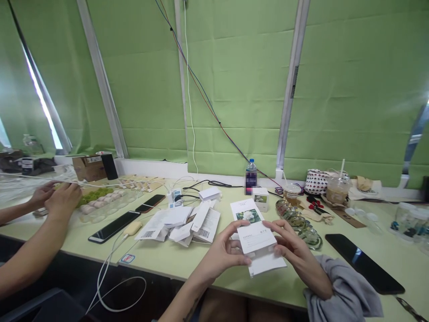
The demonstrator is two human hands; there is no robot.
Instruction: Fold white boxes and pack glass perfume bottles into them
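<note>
In front of the bottle [251, 179], an unclosed carton [255, 240] is pinched by the curled left hand [229, 246] and right hand [290, 241]; one box [260, 199] is formed, cartons [194, 222] left of the bottle are flattened.

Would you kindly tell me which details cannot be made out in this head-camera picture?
Head view: the print on the white carton is too small to read.
Head view: some fingertips of the left hand are hidden behind the carton.
Head view: the label on the bottle is blurred by pixelation.
Head view: the metallic object at lower right is cut off by the bottom edge.
</note>
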